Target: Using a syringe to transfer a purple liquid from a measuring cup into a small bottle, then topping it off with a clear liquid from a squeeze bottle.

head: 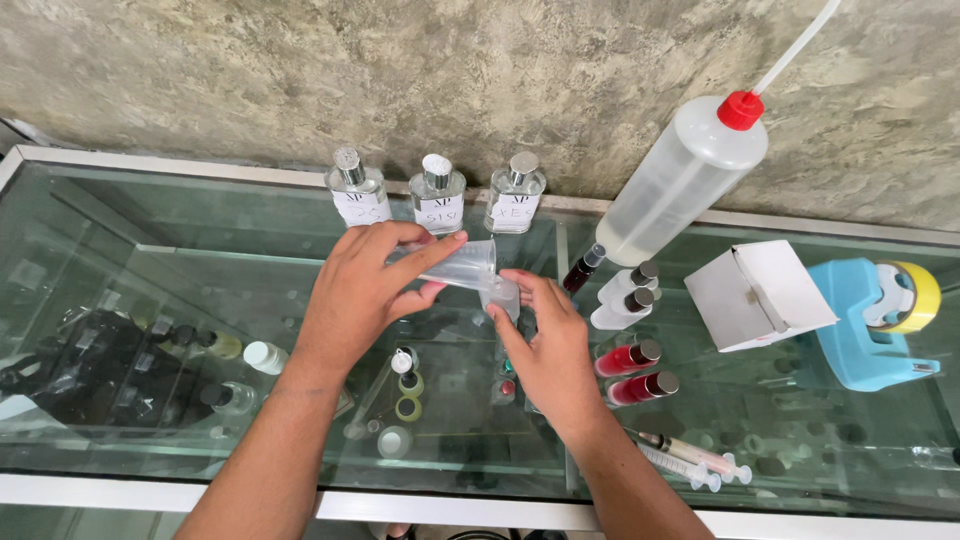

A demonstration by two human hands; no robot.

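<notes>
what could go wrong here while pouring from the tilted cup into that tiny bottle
1. The left hand tilts the clear measuring cup over a small bottle in the right hand; the mouth looks narrow, so liquid may spill onto the glass counter.
2. The red vials beside the right wrist could be knocked.

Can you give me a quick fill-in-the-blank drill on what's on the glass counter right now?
1. The left hand tilts a clear measuring cup toward a small container held by the ____ hand.
2. Against the wall stand ____ square labelled glass bottles.
3. The big squeeze wash bottle has a ____ cap.
4. Two syringes lie on the glass countertop near the person's ____ forearm.

Missing words: right; three; red; right
</notes>
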